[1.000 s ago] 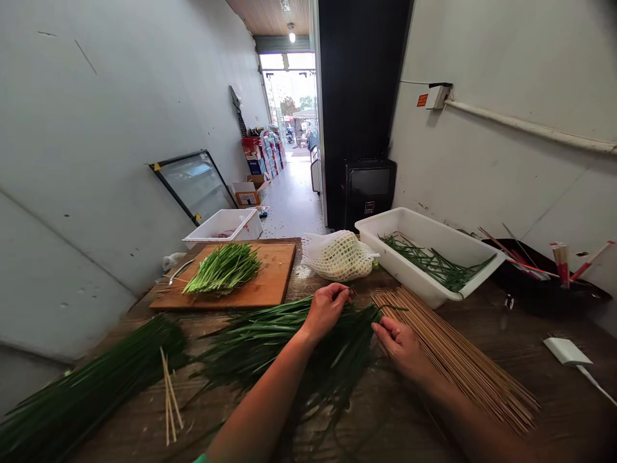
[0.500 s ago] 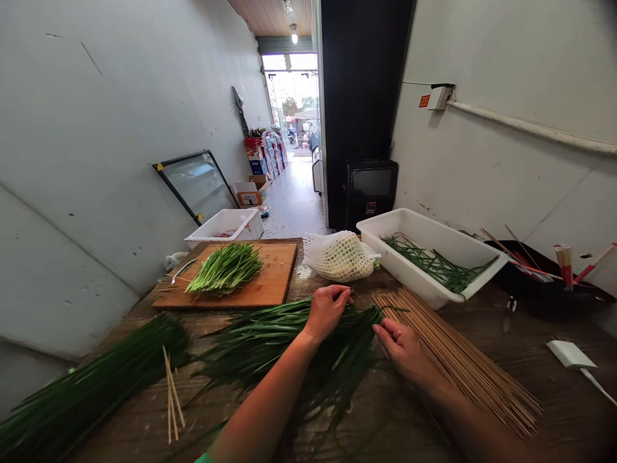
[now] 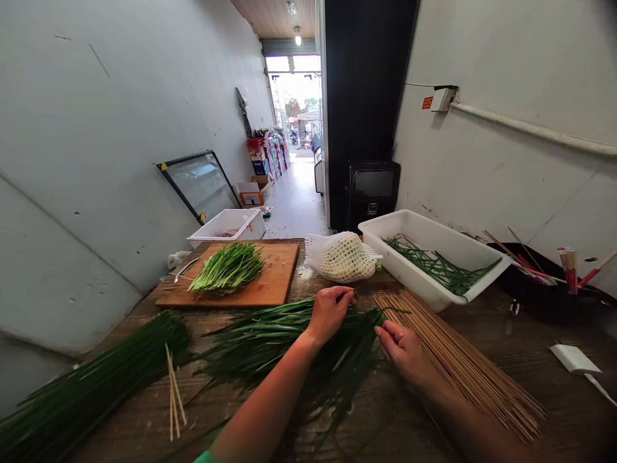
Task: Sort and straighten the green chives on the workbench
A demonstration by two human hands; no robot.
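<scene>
Over a loose pile of long green garlic chives (image 3: 270, 337), my left hand (image 3: 328, 314) is closed in a pinch, with the thin tip of a bamboo skewer (image 3: 357, 297) at its fingertips. My right hand (image 3: 401, 344) pinches a few chive leaves (image 3: 373, 318) just to the right. Most of the skewer is hidden among the leaves. Dark leaf ends hang down between my forearms. Beside my right hand lies a wide spread of brown bamboo skewers (image 3: 453, 357).
A cutting board (image 3: 282, 263) bears cut green stalks (image 3: 229, 267). White foam netting (image 3: 342, 257) wraps pale produce. A white tub (image 3: 424, 283) holds threaded chives. More chives (image 3: 106, 379) and several short sticks (image 3: 174, 395) lie left; a white adapter (image 3: 576, 358) and dark pan (image 3: 535, 292) are right.
The whole view has shifted slightly. Both hands keep nearly the same pinch and place over the chives; nothing has been let go.
</scene>
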